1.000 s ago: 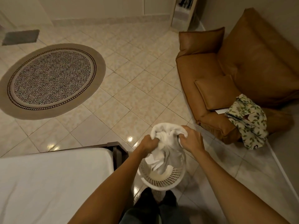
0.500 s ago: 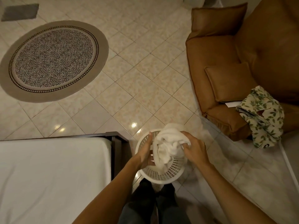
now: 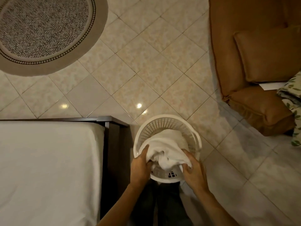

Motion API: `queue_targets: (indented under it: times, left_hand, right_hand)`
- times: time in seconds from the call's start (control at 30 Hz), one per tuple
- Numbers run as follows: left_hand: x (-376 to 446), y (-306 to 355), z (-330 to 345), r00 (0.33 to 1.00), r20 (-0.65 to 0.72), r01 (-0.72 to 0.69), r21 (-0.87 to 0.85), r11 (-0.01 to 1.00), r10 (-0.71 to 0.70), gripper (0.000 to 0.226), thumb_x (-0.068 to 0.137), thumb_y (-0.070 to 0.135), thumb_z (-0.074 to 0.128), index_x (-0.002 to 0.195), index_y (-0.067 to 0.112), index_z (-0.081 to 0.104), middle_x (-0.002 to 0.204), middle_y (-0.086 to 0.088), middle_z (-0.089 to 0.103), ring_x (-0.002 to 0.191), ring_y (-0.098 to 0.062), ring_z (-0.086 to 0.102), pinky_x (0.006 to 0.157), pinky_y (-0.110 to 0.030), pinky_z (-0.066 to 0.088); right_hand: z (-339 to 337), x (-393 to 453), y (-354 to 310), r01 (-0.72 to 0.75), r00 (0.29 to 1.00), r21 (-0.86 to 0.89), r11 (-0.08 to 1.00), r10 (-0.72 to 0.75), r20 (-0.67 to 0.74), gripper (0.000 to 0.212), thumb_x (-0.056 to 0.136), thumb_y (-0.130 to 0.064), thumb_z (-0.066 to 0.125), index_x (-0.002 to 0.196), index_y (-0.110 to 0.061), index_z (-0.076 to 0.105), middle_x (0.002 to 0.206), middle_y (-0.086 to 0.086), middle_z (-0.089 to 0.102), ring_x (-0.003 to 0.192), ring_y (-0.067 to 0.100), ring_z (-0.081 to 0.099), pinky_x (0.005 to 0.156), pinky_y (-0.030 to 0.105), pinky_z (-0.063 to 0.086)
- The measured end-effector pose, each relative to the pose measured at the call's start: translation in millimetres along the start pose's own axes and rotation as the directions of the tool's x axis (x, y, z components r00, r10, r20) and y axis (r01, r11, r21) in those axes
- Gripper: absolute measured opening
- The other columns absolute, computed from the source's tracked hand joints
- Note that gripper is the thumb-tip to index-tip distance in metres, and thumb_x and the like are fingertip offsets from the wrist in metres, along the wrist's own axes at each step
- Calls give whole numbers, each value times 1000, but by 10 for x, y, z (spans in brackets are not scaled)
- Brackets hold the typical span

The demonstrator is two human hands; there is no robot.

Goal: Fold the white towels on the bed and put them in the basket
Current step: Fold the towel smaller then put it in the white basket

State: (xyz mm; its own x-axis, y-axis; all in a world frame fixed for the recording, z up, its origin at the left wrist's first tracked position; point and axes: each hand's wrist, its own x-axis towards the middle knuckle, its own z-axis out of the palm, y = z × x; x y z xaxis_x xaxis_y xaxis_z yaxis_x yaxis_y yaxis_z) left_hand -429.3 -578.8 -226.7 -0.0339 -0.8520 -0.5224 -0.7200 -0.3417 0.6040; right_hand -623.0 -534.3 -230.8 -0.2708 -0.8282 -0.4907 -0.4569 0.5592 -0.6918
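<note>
A round white slatted basket (image 3: pixel 164 119) stands on the tiled floor just right of the bed's corner. A bundled white towel (image 3: pixel 166 149) sits inside it, its top about level with the rim. My left hand (image 3: pixel 140 165) grips the towel's left side inside the basket. My right hand (image 3: pixel 193 170) holds the towel's right end at the basket's near rim. The bed (image 3: pixel 45 168) with its white sheet fills the lower left; no other towel shows on it.
A dark wooden bed frame (image 3: pixel 112 126) edges the mattress beside the basket. A brown leather armchair (image 3: pixel 254 62) with a cushion and a leaf-patterned cloth (image 3: pixel 293 101) stands at the right. A round patterned rug (image 3: pixel 47 33) lies on the floor upper left.
Both hands have lowered the towel from above the basket down into it. The camera has tilted further downward.
</note>
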Motion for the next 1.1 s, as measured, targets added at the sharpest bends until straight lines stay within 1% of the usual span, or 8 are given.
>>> queue_targets:
  times: [0.13,0.23,0.37,0.47,0.57,0.73,0.97,1.1]
  left_hand:
    - [30,-150,348,1000,-16,-10,-157,988,8,58,93,11,53,146,25,33,131,-3,58,118,-12,56,101,-28,48]
    - [173,-145,597,1000,-2,3,-237,972,-3,61,92,-2,46,146,23,34,129,11,55,117,3,50,101,-14,42]
    - [379,-36,854,994,39,106,-365,925,-98,59,93,-4,40,146,20,33,94,32,48,81,28,52,73,4,41]
    - [504,126,909,958,224,281,-617,735,-179,39,100,29,36,137,28,47,122,15,61,102,6,59,94,-18,47]
    - [692,50,910,897,355,442,-694,567,-264,48,98,52,29,119,25,63,114,-2,70,106,-16,65,101,-42,47]
    - [908,-310,1055,929,293,344,-446,827,-228,53,95,59,26,135,31,49,135,4,56,126,-16,50,110,-40,36]
    - [853,-597,1617,851,363,507,-375,776,-380,63,88,57,27,138,23,44,148,-7,38,133,-25,38,114,-42,28]
    - [935,-698,1673,924,259,339,-207,918,-283,41,103,31,27,129,8,49,133,-10,49,125,-25,45,98,-32,36]
  right_hand:
    - [357,46,270,-16,1000,12,1000,16,21,46,90,-12,53,132,-33,51,133,-7,56,124,14,49,104,32,42]
    - [496,129,474,-10,1000,-32,999,10,-4,45,92,-12,52,134,-28,50,134,-4,55,124,16,49,100,25,40]
    - [393,375,606,5,999,-66,998,-8,-43,49,90,-11,54,135,-30,48,135,-1,56,120,20,55,98,41,49]
    - [229,577,701,114,992,-165,980,-121,-32,54,87,-5,55,135,-28,50,136,2,56,116,24,58,96,48,49]
    - [212,682,855,178,984,-173,969,-173,49,57,84,3,57,135,-23,51,140,7,50,128,24,49,104,44,44]
    - [506,688,1166,169,970,-216,962,-123,208,60,85,0,53,137,-28,45,144,11,45,133,26,42,110,36,30]
    - [802,704,1430,-115,961,-163,980,151,233,53,90,-1,46,136,-25,48,150,7,36,138,24,34,115,33,25]
    - [769,992,1315,-364,901,-91,927,375,217,38,98,-23,34,111,-18,69,130,5,59,122,23,49,102,33,32]
